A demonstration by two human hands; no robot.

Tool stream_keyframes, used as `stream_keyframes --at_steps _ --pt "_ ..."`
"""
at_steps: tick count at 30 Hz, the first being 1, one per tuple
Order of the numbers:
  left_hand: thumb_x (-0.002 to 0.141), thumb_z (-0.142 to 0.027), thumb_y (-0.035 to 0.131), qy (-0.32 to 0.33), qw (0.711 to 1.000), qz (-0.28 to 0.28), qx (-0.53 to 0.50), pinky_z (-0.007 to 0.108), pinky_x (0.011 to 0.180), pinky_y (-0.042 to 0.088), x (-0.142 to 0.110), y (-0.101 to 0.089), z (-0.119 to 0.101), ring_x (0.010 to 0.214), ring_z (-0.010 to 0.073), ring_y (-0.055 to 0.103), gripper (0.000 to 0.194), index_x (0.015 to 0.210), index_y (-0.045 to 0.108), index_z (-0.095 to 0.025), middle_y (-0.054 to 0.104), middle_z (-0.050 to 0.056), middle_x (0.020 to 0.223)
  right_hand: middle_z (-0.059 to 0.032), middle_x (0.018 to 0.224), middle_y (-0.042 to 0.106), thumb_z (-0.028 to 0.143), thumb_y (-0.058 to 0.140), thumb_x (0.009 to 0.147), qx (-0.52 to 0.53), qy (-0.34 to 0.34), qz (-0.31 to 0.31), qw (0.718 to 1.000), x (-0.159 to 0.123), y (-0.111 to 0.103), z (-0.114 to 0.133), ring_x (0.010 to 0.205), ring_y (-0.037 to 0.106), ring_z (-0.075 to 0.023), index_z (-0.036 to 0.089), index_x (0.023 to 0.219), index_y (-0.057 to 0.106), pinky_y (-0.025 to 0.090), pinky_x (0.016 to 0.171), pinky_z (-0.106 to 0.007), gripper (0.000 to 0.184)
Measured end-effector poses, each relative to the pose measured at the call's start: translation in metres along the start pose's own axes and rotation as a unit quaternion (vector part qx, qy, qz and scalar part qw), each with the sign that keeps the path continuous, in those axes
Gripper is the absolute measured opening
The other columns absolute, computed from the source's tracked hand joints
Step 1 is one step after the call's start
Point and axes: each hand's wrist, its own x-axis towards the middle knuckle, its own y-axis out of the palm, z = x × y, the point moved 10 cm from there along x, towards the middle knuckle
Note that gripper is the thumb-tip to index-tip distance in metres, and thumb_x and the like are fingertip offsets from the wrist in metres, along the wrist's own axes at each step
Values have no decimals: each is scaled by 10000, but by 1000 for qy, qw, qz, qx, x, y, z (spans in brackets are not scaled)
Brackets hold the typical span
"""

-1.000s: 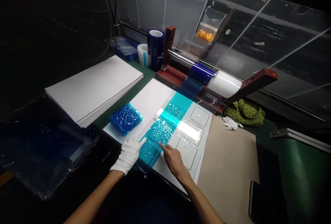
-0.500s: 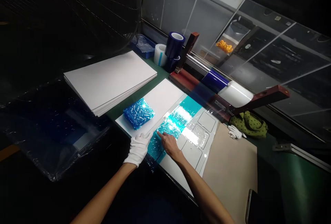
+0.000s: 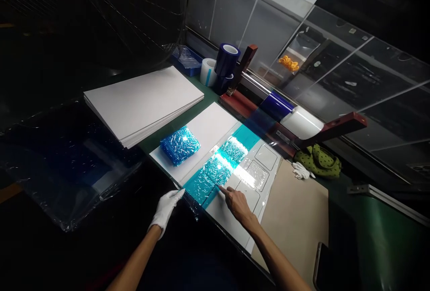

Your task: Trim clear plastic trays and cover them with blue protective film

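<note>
A strip of blue film (image 3: 215,170) runs from a roll on a red wooden holder (image 3: 275,103) down over a white sheet with rectangular cut panels (image 3: 265,156). My left hand (image 3: 166,208), in a white glove, rests at the near left corner of the strip, its fingers stretched toward the film's edge. My bare right hand (image 3: 237,201) points with the index finger, the tip pressing the strip's right edge; the other fingers are curled. A crumpled blue film pad (image 3: 179,144) lies on the white sheet to the left.
A stack of white sheets (image 3: 141,103) lies at the left, with tape rolls (image 3: 225,60) behind it. Crinkled clear plastic (image 3: 63,165) covers the near left. A brown board (image 3: 295,219), a phone (image 3: 324,266), a green pouch (image 3: 317,159) and a white glove (image 3: 300,171) are at the right.
My right hand slid back toward me along the strip's right edge. My gloved left hand drew back from the film to its near corner. The view shifted slightly.
</note>
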Motion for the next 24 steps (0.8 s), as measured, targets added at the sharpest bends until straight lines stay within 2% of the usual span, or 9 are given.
stream_keyframes --at_steps 3,6,9,13,16,19,24 --pt "673 -653 607 -15 998 -6 -55 260 579 351 -1 13 9 569 118 408 508 748 644 -152 470 -34 579 -58 929 653 107 277 911 1 18 17 1000 -24 14 -18 690 615 -147 311 1374 425 311 553 -249 527" --pt "643 -632 649 -20 995 -27 -96 257 570 303 2 17 14 548 102 345 483 643 597 -151 369 -64 530 -46 884 653 88 294 881 19 23 7 1000 -49 24 -31 664 605 -143 319 1349 462 300 540 -242 548" --pt "612 -614 683 -13 991 -44 -130 261 580 304 -1 17 10 557 105 348 473 650 617 -147 381 -60 533 -30 823 646 87 297 865 53 37 -20 998 -71 32 -43 631 591 -135 324 1320 496 298 526 -229 550" --pt "580 -579 725 7 985 -57 -160 266 610 343 -20 14 -5 587 115 392 474 763 680 -145 500 -29 596 -24 765 638 89 308 835 117 41 -64 990 -92 42 -54 616 590 -140 282 1298 527 351 542 -219 548" --pt "574 -552 746 21 982 -72 -175 266 627 366 -37 3 -15 582 110 408 453 793 699 -159 553 -23 626 -44 798 658 118 320 837 174 21 -105 979 -103 39 -57 633 608 -145 238 1285 547 414 582 -222 516" --pt "562 -541 762 36 976 -94 -192 271 661 399 -41 -17 -25 578 108 451 432 777 707 -170 586 -21 625 -68 846 680 166 310 870 228 -4 -147 963 -111 29 -60 668 633 -153 224 1288 546 466 629 -228 483" --pt "598 -483 771 66 963 -128 -227 305 866 436 -13 -60 -59 875 162 613 402 881 711 -203 700 41 913 -57 943 701 228 335 888 293 -13 -186 938 -114 13 -70 646 653 -148 253 1312 512 515 646 -257 461"
